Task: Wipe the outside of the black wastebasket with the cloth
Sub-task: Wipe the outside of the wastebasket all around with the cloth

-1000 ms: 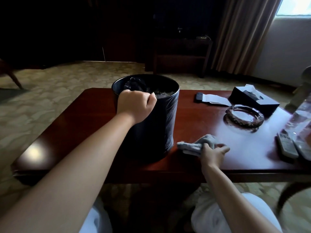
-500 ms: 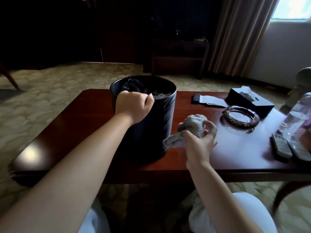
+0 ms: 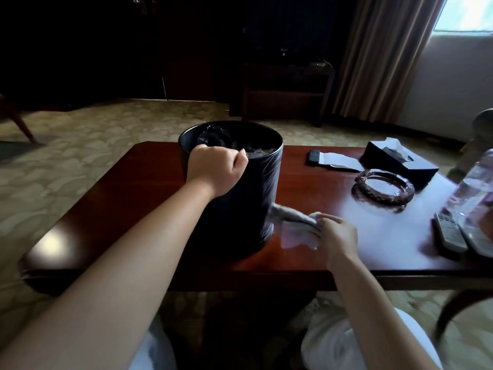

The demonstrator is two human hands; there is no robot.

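Observation:
A round black wastebasket point(image 3: 256, 188) with a dark liner bag stands upright on the red-brown table point(image 3: 133, 198). My left hand point(image 3: 217, 169) is closed over its near rim. To the right of the basket's base, my right hand point(image 3: 337, 237) grips a grey cloth point(image 3: 293, 222). The cloth hangs low over the tabletop and one blurred end reaches the basket's lower right side.
On the right half of the table lie a glass ashtray point(image 3: 384, 188), a black tissue box point(image 3: 400, 161), a small black item with white paper point(image 3: 330, 160), two remote controls point(image 3: 450, 235) and a clear plastic bottle point(image 3: 477, 188). Patterned carpet surrounds the table.
My right hand lifted the cloth off the table, then lowered it and swung it left against the wastebasket's lower right side. My left hand stayed on the rim.

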